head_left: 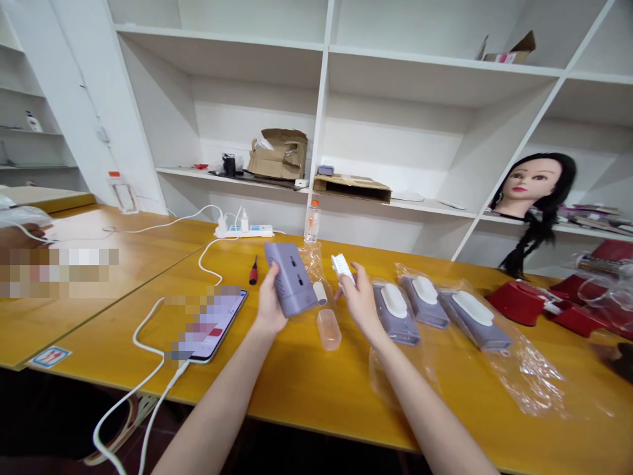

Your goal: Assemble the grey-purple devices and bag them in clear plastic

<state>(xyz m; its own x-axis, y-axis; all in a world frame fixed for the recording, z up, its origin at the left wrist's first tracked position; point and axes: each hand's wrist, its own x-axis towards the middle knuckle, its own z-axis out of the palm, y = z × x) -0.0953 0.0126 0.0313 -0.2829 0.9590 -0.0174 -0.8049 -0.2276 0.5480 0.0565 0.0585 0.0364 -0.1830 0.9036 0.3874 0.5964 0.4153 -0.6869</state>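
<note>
My left hand (270, 305) grips a purple box-shaped device (289, 277) with dark slots on its face, held tilted above the yellow table (306, 376). My right hand (359, 300) pinches a small white ribbed part (342, 267) just right of the device. A small white cylinder (320, 293) and a clear peach-tinted cap (329, 328) lie on the table between my hands. To the right, three purple devices with white tops (395, 310) (424, 298) (475, 318) lie in clear plastic bags.
A phone (212, 324) on a white cable lies at the left, with a red-handled screwdriver (253, 270) and a power strip (244, 231) behind. A small bottle (311, 221) stands at the table's back. Red boxes (519, 300) and a mannequin head (534, 188) are at the right. Shelves hold cardboard boxes (277, 153).
</note>
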